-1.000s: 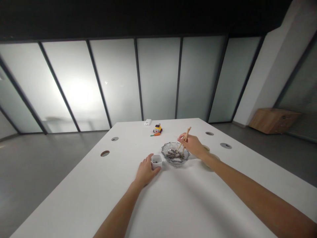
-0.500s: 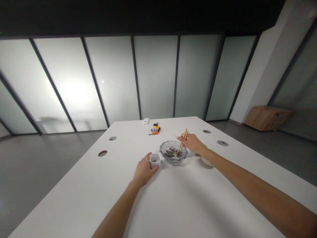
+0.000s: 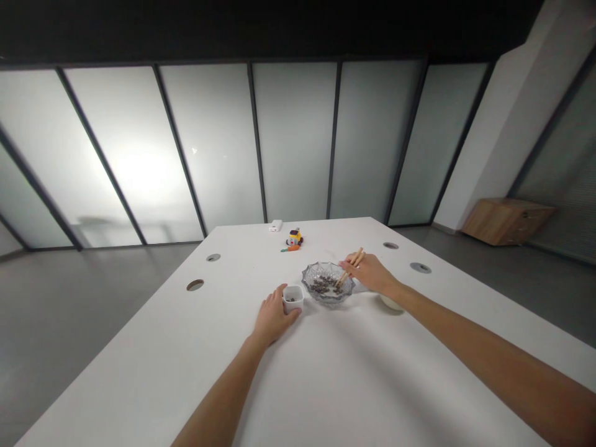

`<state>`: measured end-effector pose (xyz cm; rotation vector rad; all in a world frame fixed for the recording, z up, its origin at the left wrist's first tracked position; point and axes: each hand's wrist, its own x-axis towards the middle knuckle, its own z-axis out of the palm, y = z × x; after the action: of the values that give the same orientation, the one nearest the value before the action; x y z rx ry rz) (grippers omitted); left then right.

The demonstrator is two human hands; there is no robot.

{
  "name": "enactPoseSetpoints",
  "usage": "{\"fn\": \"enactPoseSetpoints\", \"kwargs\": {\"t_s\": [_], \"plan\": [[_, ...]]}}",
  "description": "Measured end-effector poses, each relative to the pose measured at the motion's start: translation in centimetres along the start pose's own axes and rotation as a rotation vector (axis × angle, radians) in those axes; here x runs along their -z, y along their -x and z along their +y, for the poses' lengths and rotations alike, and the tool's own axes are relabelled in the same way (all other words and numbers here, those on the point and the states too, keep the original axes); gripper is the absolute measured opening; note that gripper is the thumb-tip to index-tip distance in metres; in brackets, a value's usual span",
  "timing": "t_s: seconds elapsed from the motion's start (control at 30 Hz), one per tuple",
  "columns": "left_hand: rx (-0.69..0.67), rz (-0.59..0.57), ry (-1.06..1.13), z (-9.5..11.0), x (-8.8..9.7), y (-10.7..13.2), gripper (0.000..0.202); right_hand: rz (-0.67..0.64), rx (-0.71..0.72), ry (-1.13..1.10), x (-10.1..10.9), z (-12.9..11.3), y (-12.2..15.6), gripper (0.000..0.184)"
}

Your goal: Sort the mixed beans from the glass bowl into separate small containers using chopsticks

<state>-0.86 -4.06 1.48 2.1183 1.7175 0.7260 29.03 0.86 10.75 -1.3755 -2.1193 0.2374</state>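
My right hand (image 3: pixel 370 272) grips a pair of wooden chopsticks (image 3: pixel 352 266), tilted so that their tips reach into a clear scalloped glass bowl (image 3: pixel 306 289). Small dark brown bean-like pieces (image 3: pixel 321 284) lie scattered in that bowl. To its left, my left hand (image 3: pixel 273 315) wraps thumb and fingers around a small white square cup (image 3: pixel 294 306) standing on the table. A few of the dark pieces lie at the bottom of the cup. Whether the chopstick tips hold a piece is too small to tell.
Partly hidden under my right forearm is a pale round object (image 3: pixel 391 303). Farther back on the white table (image 3: pixel 186 347) are a yellow toy vehicle (image 3: pixel 295 237), an orange carrot-shaped piece (image 3: pixel 293 248) and a white box (image 3: pixel 275 226). Several round cable holes (image 3: pixel 195 285) lie toward the table's sides.
My right hand has shifted slightly right, and the chopsticks lean over more, their tips still in the glass bowl. My left hand stays around the cup. The view has moved a little.
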Motion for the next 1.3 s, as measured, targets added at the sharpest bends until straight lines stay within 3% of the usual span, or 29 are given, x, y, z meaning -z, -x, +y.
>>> {"fn": "enactPoseSetpoints", "kwargs": {"t_s": [0.2,0.67,0.83,0.97,1.13,1.2,1.3], "plan": [[0.011,-0.003,-0.007,0.1,0.0,0.0,0.073,-0.01,-0.006,0.031,-0.1,0.1,0.5,0.046],[-0.007,0.011,0.019,-0.3,-0.2,-0.2,0.07,0.1,0.076,0.069,-0.6,0.6,1.4,0.044],[-0.016,0.019,0.022,-0.6,-0.5,-0.3,0.071,0.242,0.144,-0.005,-0.8,-1.0,1.8,0.048],[-0.026,0.03,0.021,-0.8,-0.7,-0.3,0.07,0.337,0.144,-0.21,-2.3,-3.8,2.8,0.043],[-0.018,0.033,0.023,-0.9,-0.8,-0.3,0.07,0.24,0.26,-0.339,-4.4,-6.9,3.4,0.04],[-0.022,0.032,0.022,-0.8,-0.6,-0.2,0.069,0.257,0.269,-0.305,-4.6,-6.9,3.1,0.042],[-0.03,0.024,0.013,-0.6,-0.4,-0.2,0.069,0.301,0.248,-0.185,-4.6,-5.1,2.3,0.04]]}}
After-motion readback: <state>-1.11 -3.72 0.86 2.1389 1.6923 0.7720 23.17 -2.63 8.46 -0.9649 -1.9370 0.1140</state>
